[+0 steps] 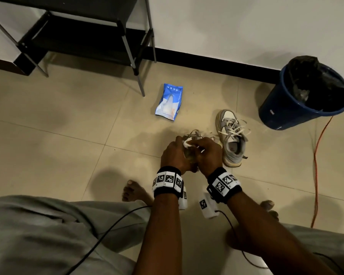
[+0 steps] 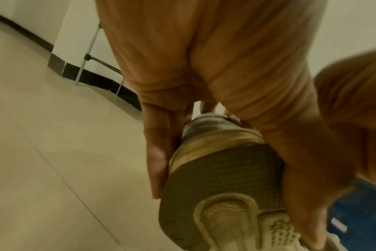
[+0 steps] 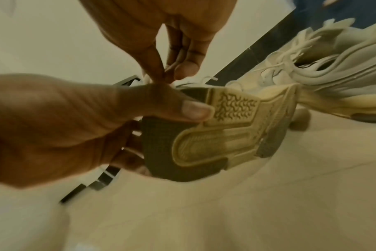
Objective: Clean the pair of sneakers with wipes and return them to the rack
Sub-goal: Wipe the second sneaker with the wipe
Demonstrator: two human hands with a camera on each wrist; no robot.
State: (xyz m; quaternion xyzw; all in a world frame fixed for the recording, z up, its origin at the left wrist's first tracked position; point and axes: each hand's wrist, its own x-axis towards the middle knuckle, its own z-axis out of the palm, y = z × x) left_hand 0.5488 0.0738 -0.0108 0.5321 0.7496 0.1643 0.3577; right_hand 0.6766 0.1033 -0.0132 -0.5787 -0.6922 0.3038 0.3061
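Observation:
I hold one grey and cream sneaker [image 1: 189, 155] up off the floor, its worn sole [image 2: 221, 178] turned toward me. My left hand [image 1: 173, 153] grips it round the sole, thumb lying across the tread [image 3: 195, 110]. My right hand [image 1: 209, 151] pinches a crumpled white wipe [image 1: 187, 143] against the upper of that sneaker; its fingertips [image 3: 182, 68] close on the white wipe. The second sneaker [image 1: 231, 137] stands on the floor just right of my hands, laces loose. A blue pack of wipes [image 1: 169, 102] lies further out on the tiles.
A black metal shoe rack [image 1: 83, 36] stands against the wall at the far left. A blue bin [image 1: 304, 92] with a black liner sits at the right, and an orange cable [image 1: 316, 155] runs along the floor beside it. My bare feet [image 1: 135, 191] rest under my wrists.

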